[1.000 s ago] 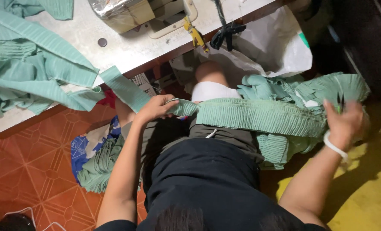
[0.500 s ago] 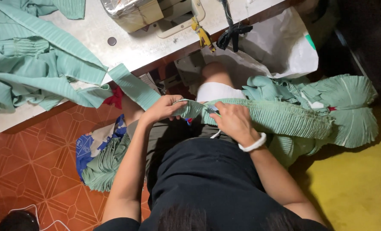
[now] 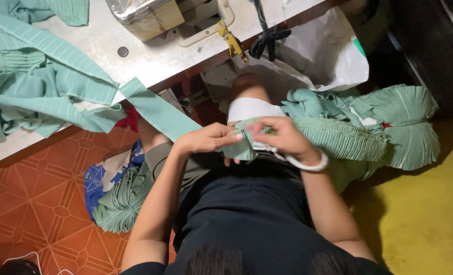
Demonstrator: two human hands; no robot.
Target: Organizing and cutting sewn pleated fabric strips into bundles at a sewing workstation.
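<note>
The green ribbed fabric strip (image 3: 333,135) lies across your lap in the head view, running toward a green pile (image 3: 389,119) on your right. Your left hand (image 3: 206,140) pinches its near end, grip closed on the cloth. Your right hand (image 3: 282,137), a white bangle (image 3: 308,164) at the wrist, clasps the same end, touching the left. More green fabric (image 3: 38,86) drapes over the table (image 3: 155,58).

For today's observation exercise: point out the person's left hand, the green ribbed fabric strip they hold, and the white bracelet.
left hand (image 3: 206,140), head view, on the back of the hand.
green ribbed fabric strip (image 3: 338,137), head view, on its pleated middle.
white bracelet (image 3: 310,165), head view, on the band at the wrist.
</note>
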